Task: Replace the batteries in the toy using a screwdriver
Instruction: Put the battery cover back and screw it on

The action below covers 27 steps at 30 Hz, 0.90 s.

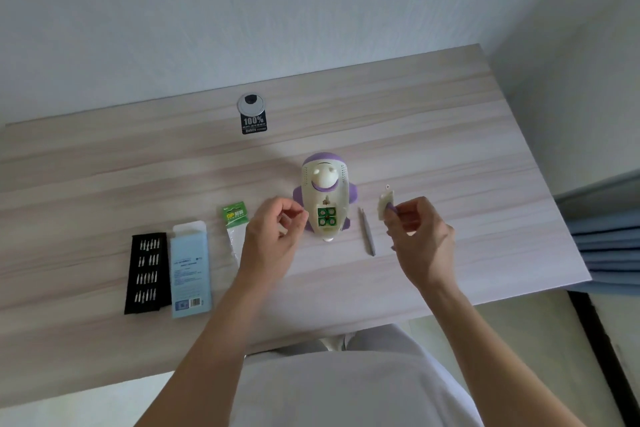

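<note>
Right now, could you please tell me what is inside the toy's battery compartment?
Four green batteries sit two by two in the toy, only their ends showing; their bodies and the contacts are covered. The cover is off, held in the right hand.

hands | left hand (273, 232): raised, fingers curled, hold unclear | right hand (417, 232): raised, pinching cover (383, 200)
</note>
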Each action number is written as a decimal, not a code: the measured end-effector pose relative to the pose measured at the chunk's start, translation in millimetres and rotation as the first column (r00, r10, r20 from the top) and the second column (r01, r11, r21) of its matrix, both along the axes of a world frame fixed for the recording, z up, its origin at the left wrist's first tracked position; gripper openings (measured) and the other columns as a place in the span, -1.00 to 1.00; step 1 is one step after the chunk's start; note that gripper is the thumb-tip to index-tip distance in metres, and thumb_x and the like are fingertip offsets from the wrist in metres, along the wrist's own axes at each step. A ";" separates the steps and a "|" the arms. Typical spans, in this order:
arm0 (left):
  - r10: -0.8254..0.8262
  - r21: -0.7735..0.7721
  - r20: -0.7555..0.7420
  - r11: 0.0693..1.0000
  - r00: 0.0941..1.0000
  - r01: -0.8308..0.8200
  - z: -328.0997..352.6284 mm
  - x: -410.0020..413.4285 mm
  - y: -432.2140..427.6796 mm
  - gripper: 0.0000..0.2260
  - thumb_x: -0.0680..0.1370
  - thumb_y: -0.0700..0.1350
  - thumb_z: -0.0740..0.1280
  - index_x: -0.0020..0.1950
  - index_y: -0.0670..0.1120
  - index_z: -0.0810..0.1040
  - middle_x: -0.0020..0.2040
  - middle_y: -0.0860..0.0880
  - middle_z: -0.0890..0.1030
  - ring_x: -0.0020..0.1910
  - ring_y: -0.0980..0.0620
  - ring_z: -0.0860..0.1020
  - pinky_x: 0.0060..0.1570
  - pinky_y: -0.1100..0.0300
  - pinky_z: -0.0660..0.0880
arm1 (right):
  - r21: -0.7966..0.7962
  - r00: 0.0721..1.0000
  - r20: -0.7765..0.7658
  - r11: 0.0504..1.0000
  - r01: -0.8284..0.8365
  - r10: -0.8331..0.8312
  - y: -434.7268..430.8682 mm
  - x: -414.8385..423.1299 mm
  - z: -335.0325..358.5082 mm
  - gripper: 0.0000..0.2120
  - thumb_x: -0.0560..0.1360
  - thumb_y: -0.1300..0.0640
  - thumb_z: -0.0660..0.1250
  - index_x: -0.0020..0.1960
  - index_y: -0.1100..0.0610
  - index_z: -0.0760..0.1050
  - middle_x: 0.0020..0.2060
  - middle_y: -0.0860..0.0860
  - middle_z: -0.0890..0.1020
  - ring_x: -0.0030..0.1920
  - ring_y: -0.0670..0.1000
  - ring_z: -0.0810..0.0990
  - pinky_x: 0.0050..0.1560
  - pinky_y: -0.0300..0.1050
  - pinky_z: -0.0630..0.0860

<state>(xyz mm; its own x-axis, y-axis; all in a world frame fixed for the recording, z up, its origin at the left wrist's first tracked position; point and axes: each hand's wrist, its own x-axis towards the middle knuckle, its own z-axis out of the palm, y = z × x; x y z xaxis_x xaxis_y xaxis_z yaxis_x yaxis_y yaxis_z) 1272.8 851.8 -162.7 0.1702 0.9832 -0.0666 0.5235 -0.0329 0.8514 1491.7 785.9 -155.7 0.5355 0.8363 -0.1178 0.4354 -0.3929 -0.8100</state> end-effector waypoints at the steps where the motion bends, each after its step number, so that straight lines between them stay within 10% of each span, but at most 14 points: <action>1: -0.044 0.046 -0.023 0.998 0.999 0.045 -3.7 -1.5 0.3 -0.92 0.54 -0.20 0.44 0.01 -0.13 0.58 -0.05 0.00 0.59 -0.14 0.16 0.51 -0.24 0.32 0.45 | 0.007 1.000 -0.015 1.000 0.010 -0.010 -0.9 -4.5 4.3 -0.83 0.55 -0.01 0.39 -0.11 0.06 0.50 -0.27 -0.12 0.67 -0.26 -0.09 0.67 -0.25 0.03 0.64; 10: -0.387 0.286 -0.062 0.876 0.920 0.388 -33.0 -11.4 18.8 -0.43 0.43 -0.14 0.55 0.41 -0.15 0.48 0.42 -0.09 0.43 0.34 -0.08 0.49 0.25 0.14 0.50 | -0.041 0.989 -0.016 0.989 0.144 -0.145 1.8 -57.4 19.8 -0.88 0.53 -0.01 0.42 -0.07 0.03 0.58 -0.24 -0.19 0.68 -0.23 -0.13 0.68 -0.19 0.05 0.67; 27: -0.491 0.346 -0.018 0.814 0.871 0.467 -55.2 -10.2 40.0 -0.53 0.48 0.07 0.51 0.34 -0.07 0.58 0.51 -0.17 0.36 0.42 -0.09 0.44 0.25 0.34 0.40 | 0.039 0.964 0.113 0.971 0.236 -0.239 10.1 -111.8 2.4 -0.91 0.55 0.08 0.42 -0.09 0.03 0.52 -0.17 -0.12 0.65 -0.17 -0.30 0.61 -0.28 -0.52 0.40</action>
